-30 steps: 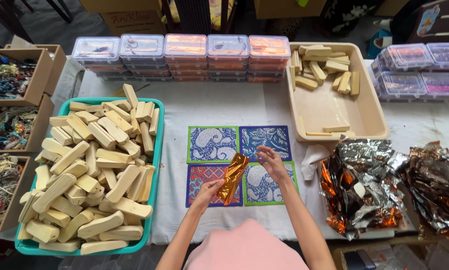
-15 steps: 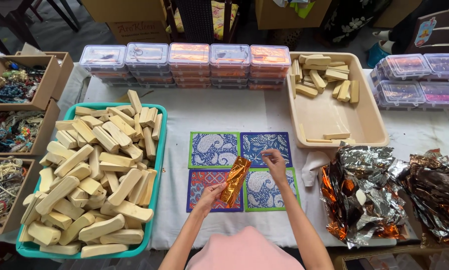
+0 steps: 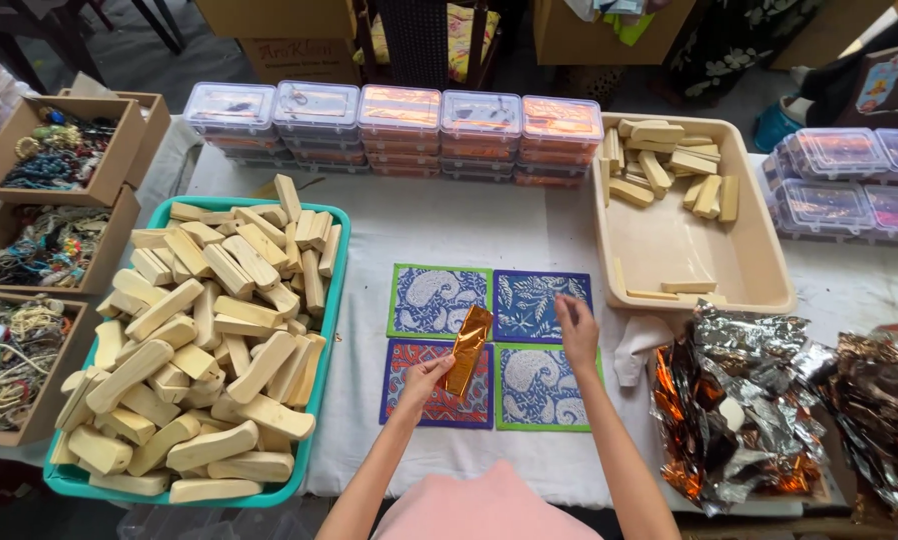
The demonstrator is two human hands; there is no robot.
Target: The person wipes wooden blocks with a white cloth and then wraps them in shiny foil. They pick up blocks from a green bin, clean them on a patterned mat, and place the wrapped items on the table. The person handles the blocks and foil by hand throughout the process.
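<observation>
Four patterned mats [image 3: 489, 345] lie squared on the worktop [image 3: 469, 230], wrapping not yet begun. Over their centre, the left hand [image 3: 424, 378] pinches one orange foil strip [image 3: 467, 337] in a closed grip; the right hand [image 3: 576, 330] rests open-fingered on the upper right mat.

head view, steeply downward, over table [image 3: 529, 215]

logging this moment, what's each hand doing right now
Left hand: closed on the orange foil strip.
Right hand: holding nothing, fingers resting on the blue patterned tile.
</observation>
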